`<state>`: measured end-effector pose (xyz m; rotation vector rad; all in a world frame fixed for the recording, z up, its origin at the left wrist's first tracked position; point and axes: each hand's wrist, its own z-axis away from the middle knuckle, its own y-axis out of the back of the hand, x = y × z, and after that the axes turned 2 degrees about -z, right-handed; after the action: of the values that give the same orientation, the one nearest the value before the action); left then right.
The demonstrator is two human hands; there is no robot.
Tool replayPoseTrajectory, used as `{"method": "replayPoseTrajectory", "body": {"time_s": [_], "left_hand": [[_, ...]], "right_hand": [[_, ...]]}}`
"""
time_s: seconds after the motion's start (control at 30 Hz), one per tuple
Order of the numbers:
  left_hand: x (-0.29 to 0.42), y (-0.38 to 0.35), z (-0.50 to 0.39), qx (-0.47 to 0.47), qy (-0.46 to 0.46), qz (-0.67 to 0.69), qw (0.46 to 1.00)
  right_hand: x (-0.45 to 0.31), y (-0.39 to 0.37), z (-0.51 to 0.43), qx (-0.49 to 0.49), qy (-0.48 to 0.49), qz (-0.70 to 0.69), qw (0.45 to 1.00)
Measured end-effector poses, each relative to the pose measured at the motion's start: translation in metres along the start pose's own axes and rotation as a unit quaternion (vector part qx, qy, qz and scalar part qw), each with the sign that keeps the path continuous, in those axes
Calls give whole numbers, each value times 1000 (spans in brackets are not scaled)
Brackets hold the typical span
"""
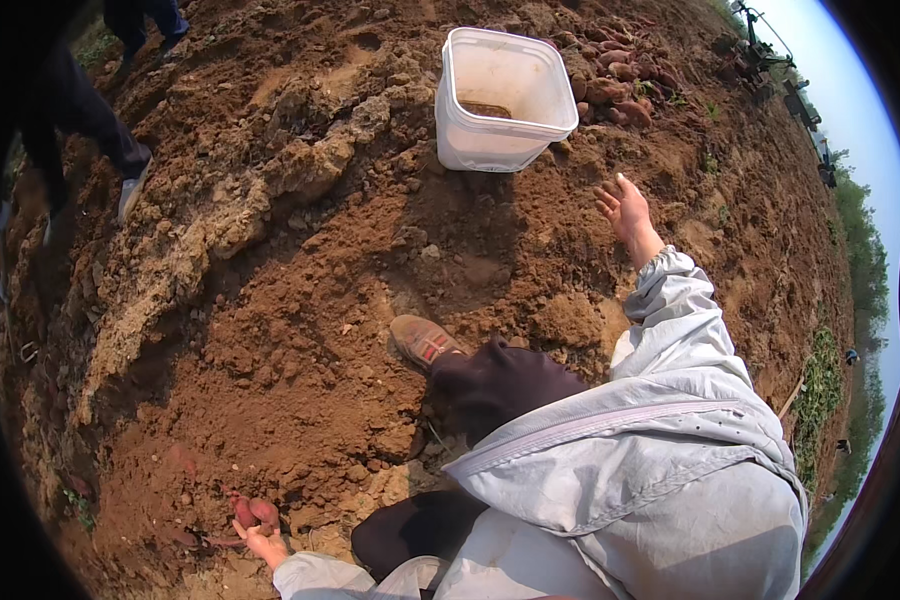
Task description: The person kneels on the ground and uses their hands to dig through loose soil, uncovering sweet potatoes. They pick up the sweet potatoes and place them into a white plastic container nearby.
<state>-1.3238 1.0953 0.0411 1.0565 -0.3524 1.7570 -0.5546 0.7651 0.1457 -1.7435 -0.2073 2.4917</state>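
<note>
At the lower left, my left hand (268,546) holds a small cluster of reddish sweet potatoes (256,512) at the loose soil, with its fingers against their underside. A thin reddish root lies beside it. My right hand (628,214) reaches out over the ground with nothing in it, its fingers apart and slightly bent. Beyond it stands an upright white plastic bucket (450,142), squarish with rounded corners. A brown patch shows low inside the bucket; what it is, I cannot tell. A heap of sweet potatoes (622,82) lies just behind the bucket.
Brown clods surround my shoe (424,341). A crusted soil ridge (300,176) crosses the upper left. People in dark trousers (97,112) stand beyond it. Green vines (819,390) lie at the right. Dark machinery (765,52) shows at the top right.
</note>
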Motion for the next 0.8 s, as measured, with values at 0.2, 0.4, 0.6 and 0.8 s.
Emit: {"method": "replayPoseTrajectory", "body": {"time_s": [0.2,0.4,0.6,0.8], "left_hand": [[-2,7,10,-53,22,129,990],[20,-11,122,-396,97,294,864],[17,-115,201,-551,86,187,809],[-10,-201,248,-644,36,24,764]], "right_hand": [[102,-73,106,-300,-198,174,917],[148,-182,205,-594,-264,275,708],[157,-224,249,-699,-300,240,604],[186,-196,220,-579,-437,109,680]]}}
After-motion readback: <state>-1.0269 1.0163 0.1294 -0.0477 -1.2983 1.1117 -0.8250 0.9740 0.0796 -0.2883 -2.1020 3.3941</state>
